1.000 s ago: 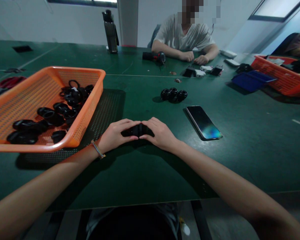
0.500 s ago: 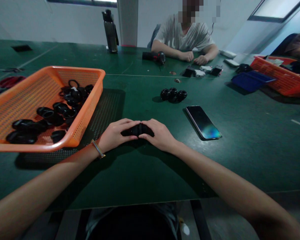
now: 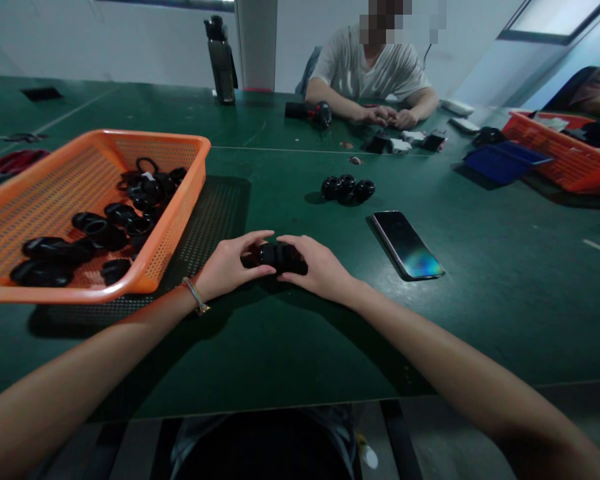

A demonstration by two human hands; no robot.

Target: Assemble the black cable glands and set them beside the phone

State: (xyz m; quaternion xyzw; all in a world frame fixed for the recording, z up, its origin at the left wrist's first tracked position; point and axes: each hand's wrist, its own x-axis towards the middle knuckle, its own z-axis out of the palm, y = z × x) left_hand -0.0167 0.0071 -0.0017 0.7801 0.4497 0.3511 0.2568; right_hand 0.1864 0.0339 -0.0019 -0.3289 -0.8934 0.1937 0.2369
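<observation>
A short black plastic pipe fitting (image 3: pixel 276 257) with a ribbed middle lies crosswise between my hands, just over the green table. My left hand (image 3: pixel 225 263) curves loosely around its left end, thumb low at the front and index finger raised a little off the top. Around the right end, my right hand (image 3: pixel 323 268) is closed, its thumb along the front. Both ends of the fitting are partly hidden by fingers and shadow. Left of my left hand stands an orange basket (image 3: pixel 204 157) holding several similar black fittings (image 3: pixel 103 233).
Beyond my hands sits a cluster of black fittings (image 3: pixel 347 189). A phone (image 3: pixel 407 245) lies to the right. Farther back are a power drill (image 3: pixel 309 113), a bottle (image 3: pixel 221 63), a blue tray (image 3: pixel 505 161) and another orange basket (image 3: pixel 563 157). A person (image 3: pixel 370 80) sits opposite.
My left index finger has lifted and the gap between finger and thumb has widened, uncovering more of the fitting. My right fingers have also opened slightly. The person opposite has brought their hands together.
</observation>
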